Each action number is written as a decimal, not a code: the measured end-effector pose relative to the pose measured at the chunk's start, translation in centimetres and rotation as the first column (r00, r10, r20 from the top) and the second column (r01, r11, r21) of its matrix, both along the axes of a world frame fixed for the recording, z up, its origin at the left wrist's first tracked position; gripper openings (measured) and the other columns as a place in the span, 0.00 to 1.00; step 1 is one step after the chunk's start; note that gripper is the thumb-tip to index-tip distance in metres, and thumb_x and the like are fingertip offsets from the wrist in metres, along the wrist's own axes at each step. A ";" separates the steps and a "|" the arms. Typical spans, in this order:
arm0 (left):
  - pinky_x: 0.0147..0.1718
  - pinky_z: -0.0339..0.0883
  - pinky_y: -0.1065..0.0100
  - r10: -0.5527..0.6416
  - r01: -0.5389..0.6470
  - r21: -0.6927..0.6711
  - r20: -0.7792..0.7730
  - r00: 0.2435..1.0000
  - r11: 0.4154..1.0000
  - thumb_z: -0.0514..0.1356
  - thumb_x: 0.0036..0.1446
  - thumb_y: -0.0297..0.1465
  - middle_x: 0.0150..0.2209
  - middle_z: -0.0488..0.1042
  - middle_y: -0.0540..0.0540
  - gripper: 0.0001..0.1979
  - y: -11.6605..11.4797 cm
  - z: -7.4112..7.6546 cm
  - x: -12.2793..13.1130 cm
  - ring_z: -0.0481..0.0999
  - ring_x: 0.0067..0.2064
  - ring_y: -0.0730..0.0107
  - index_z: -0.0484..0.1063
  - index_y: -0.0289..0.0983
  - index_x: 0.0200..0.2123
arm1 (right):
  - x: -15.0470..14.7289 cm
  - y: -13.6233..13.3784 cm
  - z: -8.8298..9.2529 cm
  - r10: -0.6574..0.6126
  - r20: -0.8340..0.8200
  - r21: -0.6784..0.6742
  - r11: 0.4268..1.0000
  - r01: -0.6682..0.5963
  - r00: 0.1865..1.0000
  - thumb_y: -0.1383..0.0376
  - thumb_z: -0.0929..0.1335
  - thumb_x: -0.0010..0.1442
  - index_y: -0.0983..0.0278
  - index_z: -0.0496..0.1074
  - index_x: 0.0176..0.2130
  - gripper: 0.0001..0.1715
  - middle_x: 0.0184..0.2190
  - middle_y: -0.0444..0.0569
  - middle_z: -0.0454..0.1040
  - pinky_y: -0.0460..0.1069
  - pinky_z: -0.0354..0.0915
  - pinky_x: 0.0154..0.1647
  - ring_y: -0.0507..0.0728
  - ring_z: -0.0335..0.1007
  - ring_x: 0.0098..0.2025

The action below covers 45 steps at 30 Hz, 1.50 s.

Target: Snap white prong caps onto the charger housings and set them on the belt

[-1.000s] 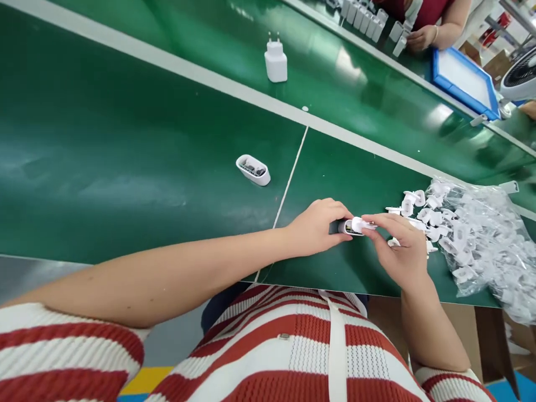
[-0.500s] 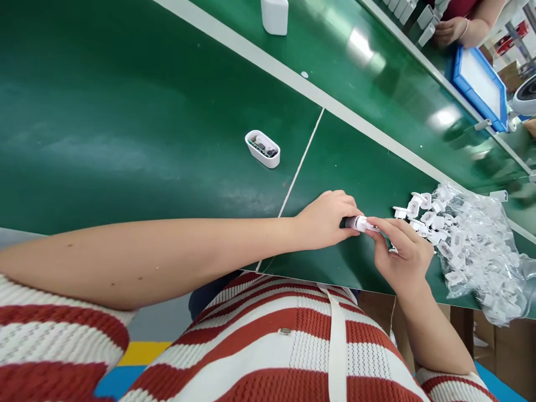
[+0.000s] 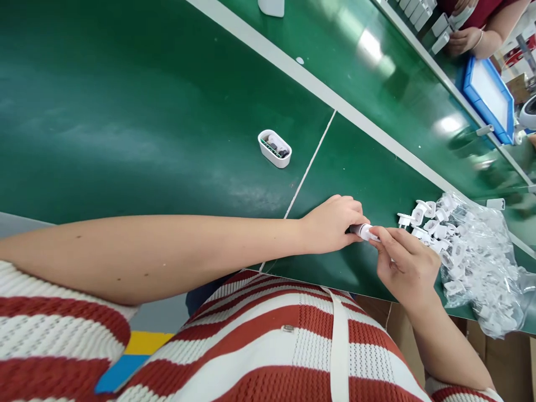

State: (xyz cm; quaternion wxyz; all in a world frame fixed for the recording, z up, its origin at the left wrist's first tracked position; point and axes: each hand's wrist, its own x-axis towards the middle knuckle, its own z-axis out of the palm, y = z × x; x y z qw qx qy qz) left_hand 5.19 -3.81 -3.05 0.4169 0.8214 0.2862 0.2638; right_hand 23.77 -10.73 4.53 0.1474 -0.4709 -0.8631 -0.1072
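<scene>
My left hand (image 3: pixel 334 224) is closed around one end of a small white plastic part (image 3: pixel 365 231), with my fingers covering much of it. At the other end, the thumb and fingertips of my right hand (image 3: pixel 406 262) pinch the part. Whether it is one piece or two fitted together cannot be made out. Both hands meet just above the green tabletop, close to its near edge. Further up the table lies a white oval housing (image 3: pixel 275 149), its top uncovered, showing a green circuit board and dark components inside.
Loose white plastic caps (image 3: pixel 431 226) spill from a clear plastic bag (image 3: pixel 481 262) at the right. A pale strip (image 3: pixel 293 67) crosses the green table (image 3: pixel 125 123). Beyond are a white block (image 3: pixel 272 6), a blue-framed tray (image 3: pixel 489 97) and a co-worker's hands (image 3: pixel 463 39) holding white parts.
My view has shifted slightly, so the table items appear a little to the right. Both hands stay together on the white part, the right hand's fingers slightly repositioned.
</scene>
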 end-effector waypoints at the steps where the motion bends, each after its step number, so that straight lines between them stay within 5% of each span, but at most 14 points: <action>1: 0.47 0.62 0.60 0.002 -0.002 0.000 -0.001 1.000 1.000 0.67 0.63 0.30 0.40 0.78 0.46 0.04 0.0 0.0 0.0 0.75 0.45 0.61 0.82 0.39 0.41 | 0.1 0.1 0.1 0.011 -0.001 -0.023 1.000 -0.011 1.000 0.76 0.68 0.66 0.58 0.77 0.46 0.15 0.33 0.42 0.82 0.46 0.62 0.27 0.50 0.73 0.26; 8: 0.46 0.62 0.60 0.009 -0.009 0.006 -0.014 1.000 1.000 0.67 0.62 0.30 0.37 0.77 0.46 0.04 0.1 -0.1 0.1 0.75 0.44 0.61 0.81 0.38 0.39 | -0.6 0.0 -0.2 -0.142 -0.041 0.001 0.990 0.142 0.989 0.74 0.69 0.65 0.57 0.79 0.45 0.14 0.34 0.43 0.82 0.48 0.59 0.23 0.50 0.74 0.26; 14: 0.47 0.62 0.60 0.003 -0.003 -0.012 -0.022 1.000 1.000 0.67 0.61 0.29 0.38 0.77 0.46 0.04 0.1 0.4 -0.1 0.75 0.44 0.61 0.82 0.38 0.40 | 1.4 1.1 0.0 -0.174 -0.340 -0.308 0.949 0.066 0.924 0.67 0.71 0.66 0.56 0.81 0.43 0.07 0.38 0.45 0.82 0.50 0.72 0.36 0.56 0.79 0.36; 26: 0.47 0.63 0.59 0.006 -0.006 -0.003 -0.012 1.000 1.000 0.66 0.62 0.29 0.39 0.78 0.45 0.04 0.1 0.4 0.0 0.76 0.45 0.60 0.81 0.38 0.39 | 0.5 0.2 -0.7 -0.125 -0.243 -0.138 0.986 0.093 0.962 0.69 0.71 0.67 0.56 0.80 0.46 0.10 0.37 0.46 0.82 0.50 0.71 0.36 0.55 0.78 0.34; 31: 0.47 0.63 0.59 -0.001 0.001 -0.009 -0.021 1.000 1.000 0.66 0.62 0.29 0.40 0.78 0.45 0.04 0.1 0.4 0.0 0.76 0.46 0.59 0.81 0.37 0.39 | 0.6 0.1 -0.6 -0.051 -0.106 -0.061 0.997 0.044 0.993 0.72 0.70 0.66 0.58 0.79 0.47 0.12 0.36 0.46 0.82 0.49 0.66 0.31 0.54 0.76 0.32; 37: 0.46 0.63 0.59 -0.003 0.003 0.004 -0.039 0.999 1.000 0.66 0.62 0.29 0.39 0.77 0.44 0.05 0.2 0.6 0.0 0.75 0.44 0.60 0.82 0.37 0.41 | -0.4 0.1 0.5 -0.106 0.063 -0.033 0.994 0.109 0.992 0.72 0.68 0.68 0.60 0.79 0.44 0.10 0.34 0.44 0.81 0.49 0.60 0.27 0.52 0.74 0.28; 45: 0.48 0.64 0.57 0.026 -0.027 -0.020 -0.051 0.998 0.999 0.66 0.63 0.30 0.40 0.78 0.44 0.05 0.1 0.4 0.3 0.76 0.46 0.58 0.82 0.37 0.40 | -0.3 0.3 -1.2 -0.147 -0.105 -0.035 0.989 0.144 0.984 0.74 0.69 0.66 0.60 0.80 0.44 0.12 0.33 0.44 0.81 0.47 0.62 0.27 0.50 0.74 0.29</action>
